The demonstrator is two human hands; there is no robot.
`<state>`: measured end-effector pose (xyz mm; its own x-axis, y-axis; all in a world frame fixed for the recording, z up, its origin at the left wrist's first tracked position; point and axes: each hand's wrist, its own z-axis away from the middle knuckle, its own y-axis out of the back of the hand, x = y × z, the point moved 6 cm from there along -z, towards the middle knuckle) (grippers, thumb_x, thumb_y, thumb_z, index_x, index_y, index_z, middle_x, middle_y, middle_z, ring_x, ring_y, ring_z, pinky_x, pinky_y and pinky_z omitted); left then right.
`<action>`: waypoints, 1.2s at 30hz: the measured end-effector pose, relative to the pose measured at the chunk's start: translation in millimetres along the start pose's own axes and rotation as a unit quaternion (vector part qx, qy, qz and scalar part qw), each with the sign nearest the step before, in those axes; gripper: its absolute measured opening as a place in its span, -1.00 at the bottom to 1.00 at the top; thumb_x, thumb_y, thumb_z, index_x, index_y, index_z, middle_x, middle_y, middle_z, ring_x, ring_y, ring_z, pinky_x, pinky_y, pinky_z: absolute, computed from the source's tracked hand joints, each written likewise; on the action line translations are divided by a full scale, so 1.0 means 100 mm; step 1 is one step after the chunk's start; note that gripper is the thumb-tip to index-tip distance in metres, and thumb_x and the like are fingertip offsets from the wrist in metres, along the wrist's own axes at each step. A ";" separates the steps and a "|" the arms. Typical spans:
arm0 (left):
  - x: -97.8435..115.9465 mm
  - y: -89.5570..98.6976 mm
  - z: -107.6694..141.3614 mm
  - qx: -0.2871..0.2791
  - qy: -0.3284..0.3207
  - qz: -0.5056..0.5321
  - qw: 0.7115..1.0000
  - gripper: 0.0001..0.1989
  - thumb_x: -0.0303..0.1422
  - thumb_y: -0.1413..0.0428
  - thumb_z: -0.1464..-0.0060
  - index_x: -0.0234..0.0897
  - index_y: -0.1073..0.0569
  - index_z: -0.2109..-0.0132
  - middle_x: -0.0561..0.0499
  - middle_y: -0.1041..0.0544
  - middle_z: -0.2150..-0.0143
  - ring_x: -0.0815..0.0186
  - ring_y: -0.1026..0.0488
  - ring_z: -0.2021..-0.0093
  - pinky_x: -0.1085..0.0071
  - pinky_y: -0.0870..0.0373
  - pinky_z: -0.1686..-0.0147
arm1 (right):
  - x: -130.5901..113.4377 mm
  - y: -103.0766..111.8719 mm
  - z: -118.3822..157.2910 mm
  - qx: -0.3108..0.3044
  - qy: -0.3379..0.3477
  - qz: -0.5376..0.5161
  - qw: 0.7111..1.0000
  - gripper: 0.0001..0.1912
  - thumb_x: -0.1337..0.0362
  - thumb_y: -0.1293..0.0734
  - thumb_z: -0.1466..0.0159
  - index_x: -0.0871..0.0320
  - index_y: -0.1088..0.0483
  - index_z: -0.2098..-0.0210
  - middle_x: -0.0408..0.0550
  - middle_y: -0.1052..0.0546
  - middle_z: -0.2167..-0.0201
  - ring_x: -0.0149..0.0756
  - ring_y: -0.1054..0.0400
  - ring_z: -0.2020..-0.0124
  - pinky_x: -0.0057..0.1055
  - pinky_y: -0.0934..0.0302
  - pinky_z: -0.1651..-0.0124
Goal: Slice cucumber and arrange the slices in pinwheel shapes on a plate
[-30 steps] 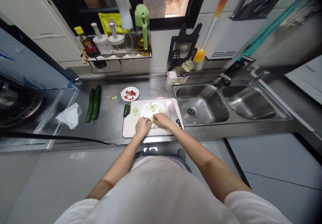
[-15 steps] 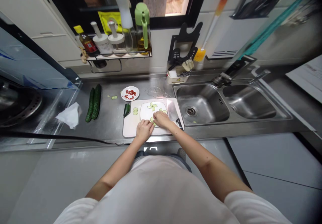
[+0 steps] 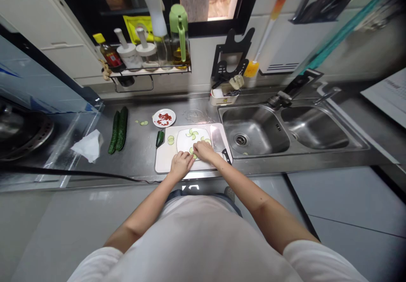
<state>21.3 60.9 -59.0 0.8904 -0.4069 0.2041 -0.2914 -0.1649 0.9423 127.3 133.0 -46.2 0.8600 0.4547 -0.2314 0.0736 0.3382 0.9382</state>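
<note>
On a pale cutting board (image 3: 163,159) lies a white square plate (image 3: 183,140) with pinwheels of thin cucumber slices (image 3: 192,134). Over its near edge, my left hand (image 3: 182,164) has its fingers bent, the tips pressed on a cucumber slice (image 3: 194,157). My right hand (image 3: 204,150) comes in from the right side, fingers pinched at the slices beside the left fingertips. The fingers partly cover those slices. A kitchen knife (image 3: 217,138) rests along the board's right side. Loose slices (image 3: 170,140) and a dark green cucumber end (image 3: 160,138) are at the left.
A small white plate (image 3: 171,122) of chopped red pieces stands behind the board. Two whole cucumbers (image 3: 121,128) and a crumpled white cloth or tissue (image 3: 90,145) lie to the left. A double sink (image 3: 256,134) adjoins the board. Above hangs a rack (image 3: 149,71) of bottles and jars.
My left hand has shifted very slightly to the left and toward me. The right hand stays in almost the same spot, and the slices look unchanged.
</note>
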 end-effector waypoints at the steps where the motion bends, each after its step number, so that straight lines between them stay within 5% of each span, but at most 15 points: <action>1: 0.00 0.00 0.00 -0.001 -0.002 0.001 1.000 -0.66 -0.18 0.08 -0.30 -0.17 -0.55 0.06 -0.10 -0.51 0.13 0.20 -0.32 0.15 0.28 -0.23 0.22 | 0.00 -0.01 0.00 -0.002 -0.003 -0.002 1.000 -0.77 0.27 -0.21 -0.34 0.20 -0.47 0.17 0.12 -0.52 0.14 -0.16 -0.34 0.10 -0.35 -0.08 0.09; 36: -0.04 0.00 -0.08 -0.044 -0.056 0.024 0.997 -0.64 -0.17 0.10 -0.31 -0.20 -0.49 -0.02 -0.12 -0.50 0.08 0.21 -0.32 0.12 0.26 -0.27 0.15 | -0.03 -0.13 0.33 0.043 -0.011 -0.032 0.999 -0.66 0.26 -0.13 -0.38 0.14 -0.50 0.06 0.10 -0.42 0.07 -0.12 -0.19 0.04 -0.30 -0.08 0.05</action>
<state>21.0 69.4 -58.0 0.8299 -0.5113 0.2231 -0.2965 -0.0655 0.9528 140.2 100.0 -49.0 0.8632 0.4158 -0.2864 0.1705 0.2940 0.9405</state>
